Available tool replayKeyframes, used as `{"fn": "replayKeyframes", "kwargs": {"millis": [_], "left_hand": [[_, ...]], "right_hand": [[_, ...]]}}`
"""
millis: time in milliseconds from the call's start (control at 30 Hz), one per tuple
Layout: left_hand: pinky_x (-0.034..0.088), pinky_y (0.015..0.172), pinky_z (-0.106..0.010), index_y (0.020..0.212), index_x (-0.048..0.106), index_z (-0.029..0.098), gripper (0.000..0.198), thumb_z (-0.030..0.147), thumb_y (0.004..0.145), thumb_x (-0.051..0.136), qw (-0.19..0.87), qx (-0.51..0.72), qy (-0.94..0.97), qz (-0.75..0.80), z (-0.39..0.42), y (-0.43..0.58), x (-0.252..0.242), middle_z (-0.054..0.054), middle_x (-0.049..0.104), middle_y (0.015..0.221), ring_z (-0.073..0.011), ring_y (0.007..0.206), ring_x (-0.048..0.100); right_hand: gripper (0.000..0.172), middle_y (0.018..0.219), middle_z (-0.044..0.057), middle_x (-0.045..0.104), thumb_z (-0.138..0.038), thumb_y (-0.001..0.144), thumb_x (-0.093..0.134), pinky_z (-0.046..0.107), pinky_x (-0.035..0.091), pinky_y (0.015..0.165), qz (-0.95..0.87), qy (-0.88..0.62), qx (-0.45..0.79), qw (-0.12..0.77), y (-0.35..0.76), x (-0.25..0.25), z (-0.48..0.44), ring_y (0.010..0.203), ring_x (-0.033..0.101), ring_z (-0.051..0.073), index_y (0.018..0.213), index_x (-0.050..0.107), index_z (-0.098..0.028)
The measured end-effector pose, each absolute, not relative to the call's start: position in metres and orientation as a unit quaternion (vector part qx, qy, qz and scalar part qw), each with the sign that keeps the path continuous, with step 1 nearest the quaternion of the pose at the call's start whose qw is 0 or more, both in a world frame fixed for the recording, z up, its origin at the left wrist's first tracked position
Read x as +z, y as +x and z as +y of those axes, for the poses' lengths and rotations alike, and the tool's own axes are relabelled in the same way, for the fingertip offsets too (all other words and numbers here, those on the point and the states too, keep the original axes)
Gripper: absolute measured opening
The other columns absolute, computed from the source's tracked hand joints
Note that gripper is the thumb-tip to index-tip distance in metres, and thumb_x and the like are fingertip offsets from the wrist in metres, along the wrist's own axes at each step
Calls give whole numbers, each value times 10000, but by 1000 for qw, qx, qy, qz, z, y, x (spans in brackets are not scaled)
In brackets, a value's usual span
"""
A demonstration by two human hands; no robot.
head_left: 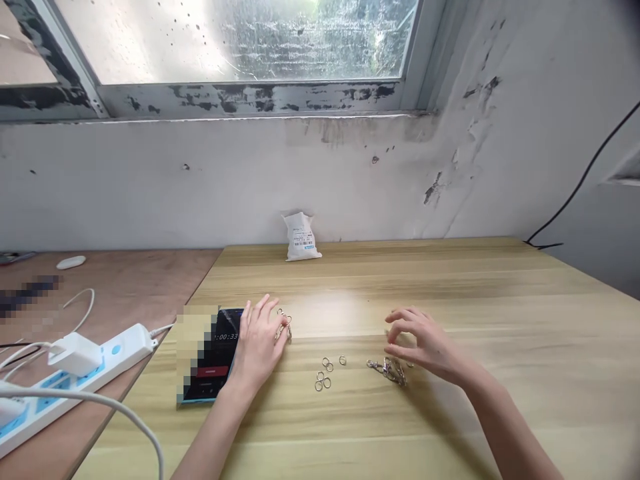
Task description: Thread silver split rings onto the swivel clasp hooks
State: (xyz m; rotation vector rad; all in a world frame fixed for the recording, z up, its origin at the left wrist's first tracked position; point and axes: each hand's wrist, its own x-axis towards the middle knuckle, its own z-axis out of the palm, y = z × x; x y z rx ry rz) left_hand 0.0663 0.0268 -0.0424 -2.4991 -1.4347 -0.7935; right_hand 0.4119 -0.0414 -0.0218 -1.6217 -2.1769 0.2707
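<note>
Silver rings (pixel 324 373) lie loose between a silver clasp tangle (pixel 284 327) and a silver clasp pile (pixel 389 371); spread left hand (pixel 257 343) sits beside the tangle, half-curled right hand (pixel 425 340) hovers empty.

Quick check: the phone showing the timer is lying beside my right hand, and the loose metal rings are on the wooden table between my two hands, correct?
Not quite: the phone lies beside the left hand, not the right hand, as the head view shows. The loose metal rings are on the wooden table between the two hands, as you said.
</note>
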Motion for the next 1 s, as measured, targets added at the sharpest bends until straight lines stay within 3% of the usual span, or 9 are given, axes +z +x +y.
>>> {"fn": "replayKeyframes", "kwargs": {"millis": [133,233,433,700,1000], "left_hand": [[316,1114,-594,981,672,222,247,103,834,513,52,-266,-843,-465,20,78,-45,-108,607,1276,-308,1297,481],[368,1099,-546,998,682,248,218,160,850,548,-17,-269,-870,-412,9,93,-45,-80,602,1280,-286,1284,493],[282,1134,-590,880,718,279,84,266,840,645,-102,-225,-908,-339,-2,109,-45,-45,614,1260,-283,1272,505],[307,1131,-566,844,715,275,76,219,830,666,-118,-228,-904,-341,-1,111,-50,-29,650,1172,-265,1240,533],[250,1135,-565,811,651,224,46,199,820,689,-221,-214,-882,-357,1,108,-50,-30,656,1120,-250,1196,551]], "right_hand": [[120,880,29,657,-343,846,656,364,485,782,-791,-572,123,178,396,-18,-45,856,611,219,768,668,-253],[63,753,1,644,-272,808,687,322,467,721,-790,-580,118,158,384,-18,-47,735,605,189,750,681,-249],[131,683,-25,660,-158,749,693,291,443,721,-793,-587,110,121,376,-22,-48,655,600,159,648,668,-237],[174,653,-24,674,-103,754,623,303,439,760,-793,-587,111,116,367,-24,-49,620,592,153,627,639,-221],[222,638,-3,673,-53,737,517,289,389,689,-779,-620,29,89,362,-33,-43,586,577,144,567,557,-191]]}}
